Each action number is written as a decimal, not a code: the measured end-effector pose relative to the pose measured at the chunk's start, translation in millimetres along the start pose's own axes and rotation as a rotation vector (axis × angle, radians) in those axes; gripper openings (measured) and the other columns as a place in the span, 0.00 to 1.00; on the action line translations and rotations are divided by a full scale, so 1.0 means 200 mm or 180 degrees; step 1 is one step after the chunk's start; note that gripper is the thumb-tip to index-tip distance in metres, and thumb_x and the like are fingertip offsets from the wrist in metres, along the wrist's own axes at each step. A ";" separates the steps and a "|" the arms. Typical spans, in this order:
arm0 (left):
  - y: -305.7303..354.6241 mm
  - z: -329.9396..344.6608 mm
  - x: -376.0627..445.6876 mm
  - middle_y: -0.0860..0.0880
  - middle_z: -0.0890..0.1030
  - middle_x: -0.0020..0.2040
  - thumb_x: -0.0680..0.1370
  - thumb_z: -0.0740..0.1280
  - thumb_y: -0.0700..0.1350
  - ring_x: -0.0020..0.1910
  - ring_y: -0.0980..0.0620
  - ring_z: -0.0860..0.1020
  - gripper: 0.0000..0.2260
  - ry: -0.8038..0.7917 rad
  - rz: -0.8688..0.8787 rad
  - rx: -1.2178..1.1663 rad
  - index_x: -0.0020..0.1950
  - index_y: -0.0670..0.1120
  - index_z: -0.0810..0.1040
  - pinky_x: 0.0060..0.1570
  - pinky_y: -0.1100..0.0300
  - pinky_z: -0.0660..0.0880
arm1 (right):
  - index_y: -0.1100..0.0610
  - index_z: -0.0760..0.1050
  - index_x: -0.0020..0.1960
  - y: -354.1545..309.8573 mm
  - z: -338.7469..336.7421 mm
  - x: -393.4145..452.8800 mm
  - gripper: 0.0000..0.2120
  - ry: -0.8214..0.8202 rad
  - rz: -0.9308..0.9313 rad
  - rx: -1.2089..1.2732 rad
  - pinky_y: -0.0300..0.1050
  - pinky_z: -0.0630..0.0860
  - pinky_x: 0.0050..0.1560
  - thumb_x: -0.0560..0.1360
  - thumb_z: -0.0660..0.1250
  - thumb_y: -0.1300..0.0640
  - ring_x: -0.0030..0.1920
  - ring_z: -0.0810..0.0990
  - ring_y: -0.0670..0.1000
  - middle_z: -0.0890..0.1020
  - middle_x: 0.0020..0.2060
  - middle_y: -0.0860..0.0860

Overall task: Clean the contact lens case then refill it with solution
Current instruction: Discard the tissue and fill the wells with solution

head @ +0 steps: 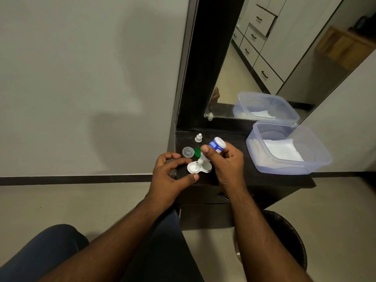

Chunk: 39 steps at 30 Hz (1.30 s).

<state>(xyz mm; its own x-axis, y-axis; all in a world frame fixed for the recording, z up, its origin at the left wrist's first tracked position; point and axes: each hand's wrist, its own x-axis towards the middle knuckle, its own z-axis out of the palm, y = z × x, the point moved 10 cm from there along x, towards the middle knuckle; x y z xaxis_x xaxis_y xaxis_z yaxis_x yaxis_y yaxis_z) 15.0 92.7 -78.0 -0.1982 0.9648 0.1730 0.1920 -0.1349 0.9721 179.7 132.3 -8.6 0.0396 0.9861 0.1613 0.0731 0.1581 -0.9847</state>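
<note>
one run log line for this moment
step: refilling | right hand: tips solution bottle nozzle-down over lens case left well | left hand: steadies case | caps: off

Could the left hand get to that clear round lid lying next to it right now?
Probably yes. The left hand only steadies the lens case, and the clear lid lies uncovered just beyond its fingertips.

Two bare forearms (262, 231), no sleeves, watch or rings in view. Short-trimmed nails on fingers (204, 148). Dark navy trousers (46, 253) over both thighs.
</note>
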 end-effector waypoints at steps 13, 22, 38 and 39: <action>0.01 0.00 0.00 0.59 0.69 0.58 0.66 0.79 0.48 0.60 0.68 0.68 0.18 -0.0008 0.0012 0.0019 0.52 0.60 0.80 0.60 0.58 0.74 | 0.53 0.77 0.40 0.00 -0.04 -0.01 0.05 0.0273 0.0133 0.0235 0.34 0.77 0.36 0.70 0.72 0.61 0.34 0.82 0.42 0.82 0.34 0.48; 0.00 0.01 -0.01 0.59 0.69 0.58 0.66 0.78 0.49 0.62 0.61 0.70 0.18 -0.0038 -0.0071 -0.0051 0.54 0.58 0.81 0.59 0.49 0.76 | 0.55 0.79 0.39 -0.01 -0.01 -0.01 0.05 0.0047 0.0037 0.0107 0.34 0.76 0.36 0.69 0.73 0.62 0.34 0.81 0.42 0.82 0.30 0.46; 0.00 0.00 -0.01 0.58 0.69 0.58 0.67 0.78 0.49 0.62 0.60 0.70 0.18 -0.0050 -0.0102 0.0030 0.55 0.57 0.81 0.59 0.57 0.76 | 0.54 0.79 0.42 0.02 -0.01 0.00 0.04 0.0001 0.0085 -0.0134 0.34 0.77 0.37 0.69 0.74 0.59 0.36 0.82 0.43 0.83 0.36 0.50; 0.00 0.00 -0.01 0.58 0.69 0.58 0.67 0.78 0.49 0.62 0.60 0.69 0.18 -0.0046 -0.0112 0.0029 0.55 0.57 0.81 0.58 0.58 0.75 | 0.55 0.79 0.42 0.02 -0.01 0.01 0.04 -0.0001 0.0095 -0.0135 0.34 0.77 0.37 0.69 0.74 0.59 0.37 0.82 0.44 0.83 0.36 0.50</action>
<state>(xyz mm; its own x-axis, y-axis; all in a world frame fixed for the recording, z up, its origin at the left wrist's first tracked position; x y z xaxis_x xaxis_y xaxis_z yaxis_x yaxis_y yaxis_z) 16.1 90.8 -78.8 -0.1911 0.9720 0.1364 0.1939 -0.0988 0.9760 181.7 134.1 -13.3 0.0421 0.9904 0.1317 0.1142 0.1262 -0.9854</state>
